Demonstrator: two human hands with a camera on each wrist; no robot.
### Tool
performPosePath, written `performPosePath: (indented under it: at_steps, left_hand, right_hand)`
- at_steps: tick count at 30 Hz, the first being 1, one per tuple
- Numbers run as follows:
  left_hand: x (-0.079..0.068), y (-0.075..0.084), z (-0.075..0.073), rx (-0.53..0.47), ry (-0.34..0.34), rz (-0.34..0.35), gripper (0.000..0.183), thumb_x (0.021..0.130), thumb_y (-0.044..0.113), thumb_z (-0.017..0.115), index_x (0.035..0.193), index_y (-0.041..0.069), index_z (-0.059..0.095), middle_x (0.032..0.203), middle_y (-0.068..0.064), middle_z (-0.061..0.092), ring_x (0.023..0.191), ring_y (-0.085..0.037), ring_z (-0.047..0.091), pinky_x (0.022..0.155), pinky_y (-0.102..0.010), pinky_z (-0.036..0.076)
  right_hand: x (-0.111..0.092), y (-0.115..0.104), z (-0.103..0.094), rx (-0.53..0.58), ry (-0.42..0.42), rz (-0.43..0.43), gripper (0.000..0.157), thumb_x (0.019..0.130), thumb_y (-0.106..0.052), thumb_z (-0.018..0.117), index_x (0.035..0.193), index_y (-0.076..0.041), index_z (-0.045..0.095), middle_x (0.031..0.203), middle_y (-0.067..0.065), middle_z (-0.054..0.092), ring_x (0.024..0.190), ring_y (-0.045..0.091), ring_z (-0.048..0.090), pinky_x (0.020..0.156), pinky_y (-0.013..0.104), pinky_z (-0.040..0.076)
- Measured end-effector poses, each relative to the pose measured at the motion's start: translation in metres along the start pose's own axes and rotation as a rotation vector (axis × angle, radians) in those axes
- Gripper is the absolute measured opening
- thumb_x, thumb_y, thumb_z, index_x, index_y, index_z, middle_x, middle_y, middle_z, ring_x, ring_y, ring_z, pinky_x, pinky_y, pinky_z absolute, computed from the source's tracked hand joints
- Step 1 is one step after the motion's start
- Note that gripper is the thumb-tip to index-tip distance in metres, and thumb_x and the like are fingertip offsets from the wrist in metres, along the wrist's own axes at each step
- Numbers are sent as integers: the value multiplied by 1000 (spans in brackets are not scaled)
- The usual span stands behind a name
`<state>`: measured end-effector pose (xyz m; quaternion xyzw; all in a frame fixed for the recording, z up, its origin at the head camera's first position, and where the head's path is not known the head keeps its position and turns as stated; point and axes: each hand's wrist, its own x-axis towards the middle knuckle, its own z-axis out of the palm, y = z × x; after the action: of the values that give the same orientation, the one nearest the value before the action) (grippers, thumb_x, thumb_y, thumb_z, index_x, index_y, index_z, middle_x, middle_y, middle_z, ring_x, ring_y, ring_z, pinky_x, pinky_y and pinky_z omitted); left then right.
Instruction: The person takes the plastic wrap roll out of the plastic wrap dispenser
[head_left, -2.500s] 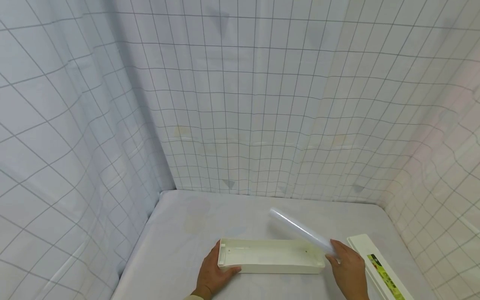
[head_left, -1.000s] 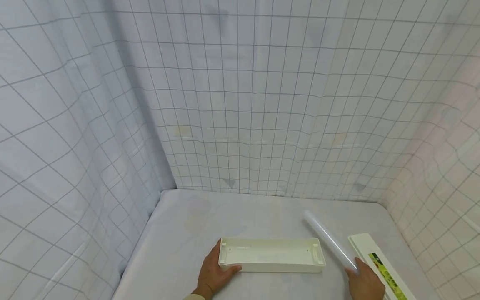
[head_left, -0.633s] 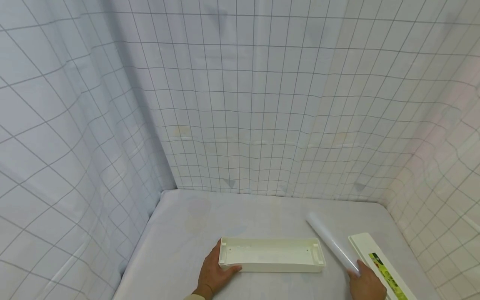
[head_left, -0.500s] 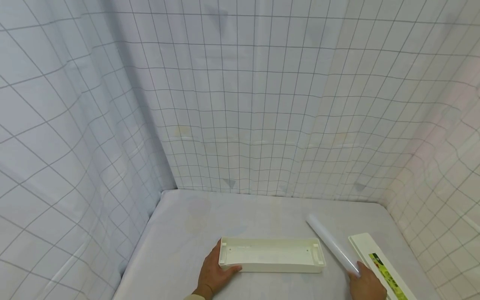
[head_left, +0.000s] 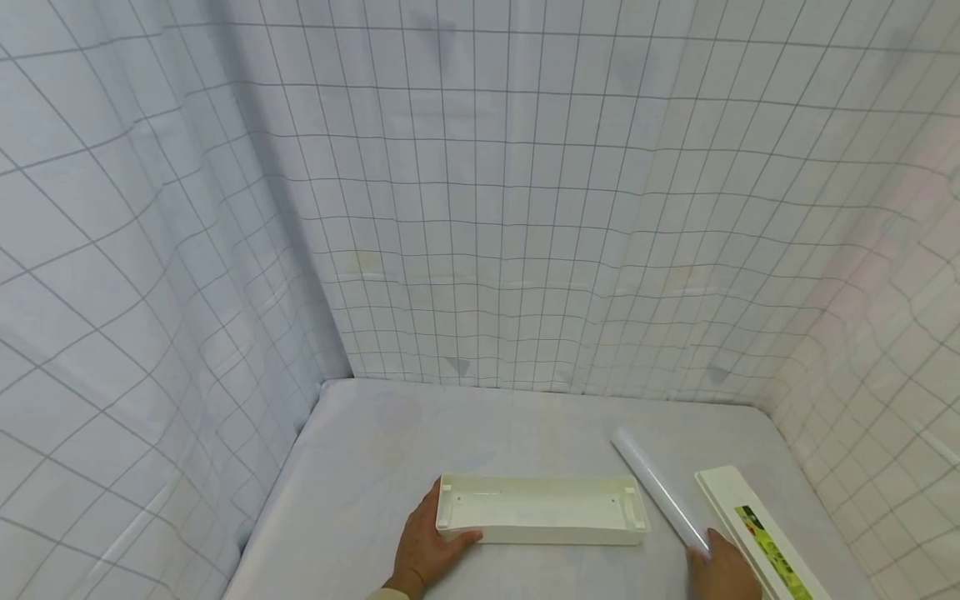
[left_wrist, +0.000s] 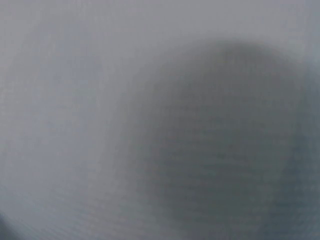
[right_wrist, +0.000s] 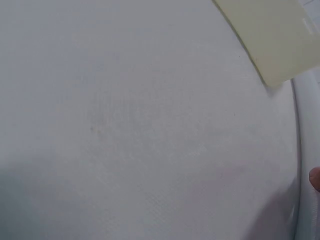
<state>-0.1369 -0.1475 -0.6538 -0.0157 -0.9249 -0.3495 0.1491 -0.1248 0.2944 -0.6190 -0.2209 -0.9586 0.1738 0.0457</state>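
My left hand (head_left: 427,546) grips the left end of an open cream plastic box (head_left: 540,536), its thumb along the front wall and its fingers round the end. The long box lies with its hollow side up. My right hand (head_left: 723,569) pinches the near end of a shiny, translucent roll of cling film (head_left: 660,487) between thumb and fingers. The roll slants on the table, right of the box. In the right wrist view, a fingertip (right_wrist: 315,178) shows beside the roll, with a corner of the box (right_wrist: 272,40) above. The left wrist view is only a grey blur.
A long white lid (head_left: 723,487) with a yellow-green label (head_left: 772,550) lies slanted right of my right hand. White cloth covers the table (head_left: 390,433). Grid-patterned curtains (head_left: 480,208) rise at its back and sides.
My right hand has carried the roll from over the box's right end to the table on the right, then shifted slightly left and nearer me. My left hand stays on the box.
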Motion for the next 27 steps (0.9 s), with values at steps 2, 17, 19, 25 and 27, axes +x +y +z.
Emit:
performPosePath:
  at_steps: [2, 17, 19, 25, 27]
  left_hand:
    - [0, -1, 0, -3, 6, 4, 109, 71, 63, 84, 151, 1, 43, 144, -15, 61, 127, -35, 62, 105, -54, 52]
    - [2, -4, -4, -5, -15, -36, 113, 70, 66, 84, 152, 1, 41, 143, -18, 61, 128, -37, 61, 108, -54, 51]
    - [2, -6, -5, -18, -22, -41, 113, 70, 66, 84, 152, 1, 41, 142, -17, 61, 128, -37, 61, 107, -55, 51]
    - [7, -8, -12, -94, -81, -103, 116, 69, 65, 85, 154, 3, 38, 147, -16, 57, 134, -37, 57, 112, -56, 47]
    - [10, -10, -16, -128, -107, -120, 117, 69, 64, 86, 156, 4, 36, 149, -16, 55, 136, -37, 55, 114, -56, 45]
  right_hand:
    - [-1, 0, 4, -5, 27, -6, 53, 90, -18, 73, 130, 11, 54, 121, 36, 61, 108, 54, 61, 89, 62, 52]
    - [-2, -10, -5, 32, -75, 62, 61, 93, -22, 69, 139, 11, 47, 131, 36, 55, 119, 52, 56, 103, 65, 46]
    - [0, -11, -4, 26, -99, 73, 63, 93, -24, 69, 140, 11, 45, 133, 35, 55, 121, 52, 55, 104, 65, 46]
    - [9, -15, -2, 14, -105, -7, 69, 91, -28, 72, 140, 13, 45, 131, 37, 55, 118, 52, 56, 102, 64, 48]
    - [10, -18, -3, 23, -91, -50, 69, 91, -29, 71, 139, 13, 45, 131, 38, 54, 119, 54, 55, 102, 64, 48]
